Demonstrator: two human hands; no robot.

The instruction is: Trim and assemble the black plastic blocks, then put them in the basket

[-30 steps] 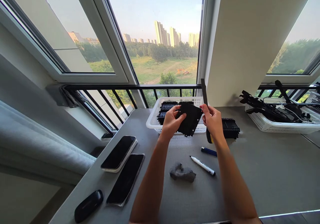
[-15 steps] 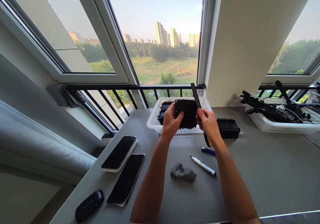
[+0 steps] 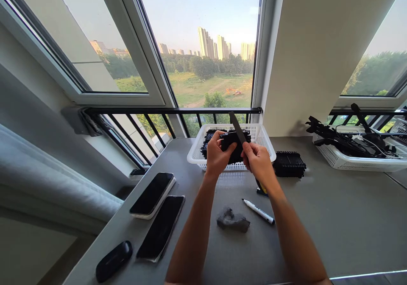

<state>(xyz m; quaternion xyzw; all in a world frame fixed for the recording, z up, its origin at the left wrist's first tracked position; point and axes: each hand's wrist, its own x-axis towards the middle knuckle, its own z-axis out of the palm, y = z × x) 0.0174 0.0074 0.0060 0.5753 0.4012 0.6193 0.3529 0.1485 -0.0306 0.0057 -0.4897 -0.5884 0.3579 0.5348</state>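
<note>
My left hand [image 3: 219, 153] grips a black plastic part [image 3: 229, 141] with a toothed edge, its thumb on the near face. Closed around a flat file [image 3: 237, 126] is my right hand [image 3: 257, 160]; the dark blade points up and left across the part's right side. Some of the file's black and yellow handle shows below the right hand. Both hands are in front of a white plastic basket [image 3: 195, 154] that holds more black parts. Right of the basket lies another black ribbed part [image 3: 289, 164] on the table.
On the grey table [image 3: 333, 217] lie a white marker [image 3: 258, 211], a crumpled grey lump [image 3: 233, 220], two phones [image 3: 152, 195] [image 3: 161, 229] and a black case [image 3: 113, 261]. A second basket [image 3: 346, 162] with black parts and cables stands far right, by the window.
My right hand has moved left with the file, whose blade now leans further left across the black part. The part has tilted in my left hand, showing less of its broad face.
</note>
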